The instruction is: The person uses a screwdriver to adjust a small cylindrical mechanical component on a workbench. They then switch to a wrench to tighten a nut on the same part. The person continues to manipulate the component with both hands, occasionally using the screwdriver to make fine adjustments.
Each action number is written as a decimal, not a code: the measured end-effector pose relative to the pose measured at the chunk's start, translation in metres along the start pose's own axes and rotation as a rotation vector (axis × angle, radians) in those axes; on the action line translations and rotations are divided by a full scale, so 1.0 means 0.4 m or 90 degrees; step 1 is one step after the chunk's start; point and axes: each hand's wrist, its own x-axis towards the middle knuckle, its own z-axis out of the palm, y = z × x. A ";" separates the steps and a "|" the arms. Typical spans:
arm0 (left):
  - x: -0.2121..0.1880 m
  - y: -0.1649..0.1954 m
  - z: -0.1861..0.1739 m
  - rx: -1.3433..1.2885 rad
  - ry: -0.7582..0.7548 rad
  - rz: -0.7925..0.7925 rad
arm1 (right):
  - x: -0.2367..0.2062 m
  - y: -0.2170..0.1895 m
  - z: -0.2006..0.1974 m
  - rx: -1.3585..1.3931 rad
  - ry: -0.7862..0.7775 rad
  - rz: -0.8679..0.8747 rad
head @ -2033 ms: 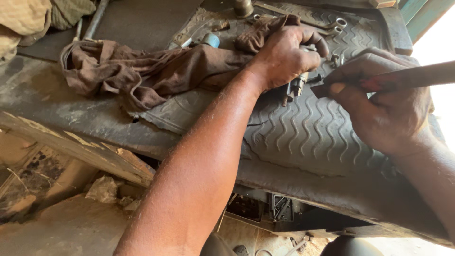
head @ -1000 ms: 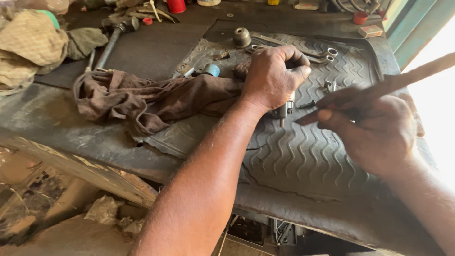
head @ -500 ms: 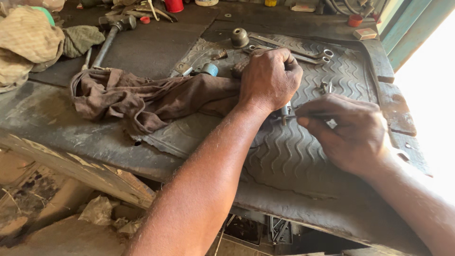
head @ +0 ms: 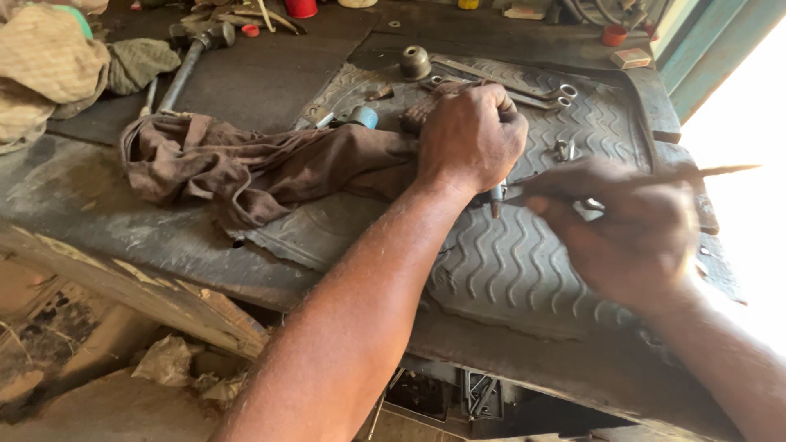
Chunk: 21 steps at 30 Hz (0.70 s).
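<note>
Centre of frame: my left hand (head: pixel 471 135) fisted on small metal part (head: pixel 496 196); right hand (head: pixel 630 225) pinches thin stick-like tool (head: pixel 720 171). Prying step, I judge; next needs steady tip placement.

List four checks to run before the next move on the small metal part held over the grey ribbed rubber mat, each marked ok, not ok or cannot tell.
1. Left hand closed on small metal part: ok.
2. Right hand holds thin stick-like tool: ok.
3. Tool tip seated on part: cannot tell, blurred.
4. Brown crumpled rag off the grey ribbed rubber mat work spot: ok.
</note>
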 end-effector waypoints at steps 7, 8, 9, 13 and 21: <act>0.030 -0.031 0.003 -0.016 -0.063 -0.046 | 0.029 0.026 -0.007 0.005 -0.027 0.101; 0.034 -0.036 0.002 -0.028 -0.076 -0.035 | 0.031 0.030 -0.007 0.031 -0.037 0.141; 0.037 -0.040 0.001 -0.042 -0.091 -0.023 | 0.032 0.034 -0.006 0.057 -0.046 0.183; 0.042 -0.033 -0.022 -0.001 -0.132 -0.024 | 0.035 0.046 -0.006 0.081 -0.008 0.164; -0.002 0.059 -0.132 0.208 -0.293 -0.120 | 0.033 0.054 -0.026 0.149 0.117 0.164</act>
